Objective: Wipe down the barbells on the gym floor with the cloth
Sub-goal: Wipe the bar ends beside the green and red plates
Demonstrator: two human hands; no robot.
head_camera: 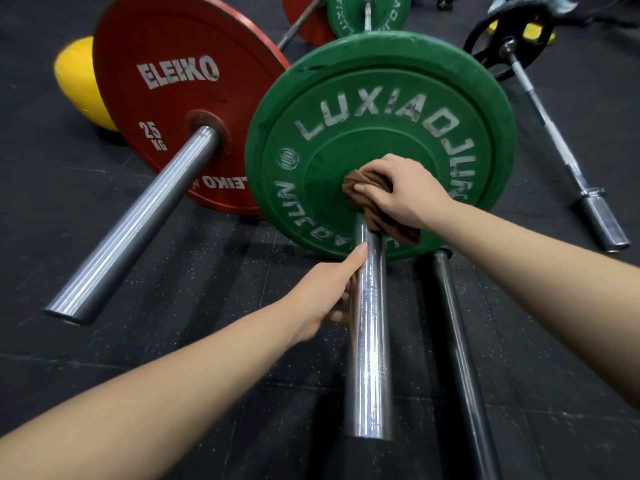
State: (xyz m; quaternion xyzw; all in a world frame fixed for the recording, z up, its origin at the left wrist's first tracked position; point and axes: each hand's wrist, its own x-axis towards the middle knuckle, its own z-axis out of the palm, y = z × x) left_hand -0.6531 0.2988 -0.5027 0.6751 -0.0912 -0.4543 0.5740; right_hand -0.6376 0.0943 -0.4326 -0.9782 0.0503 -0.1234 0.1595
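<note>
The barbell sleeve (369, 341) points straight away from the person and ends at the green plate (381, 98). The right hand (398, 188) clamps the cloth (360, 188) round the sleeve against the plate. The left hand (329, 292) grips bare sleeve nearer the body. The wipe likely runs back along this axis.

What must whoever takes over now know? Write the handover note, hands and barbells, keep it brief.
Right hand grips the brown cloth on the chrome sleeve, right at the green plate.
Left hand holds that sleeve nearer its end.
Done: cannot tell which bars are wiped.
Left: likely the rest of this sleeve, the red-plate barbell on the left, the dark bar on the right, the black-plate barbell farther back.
</note>
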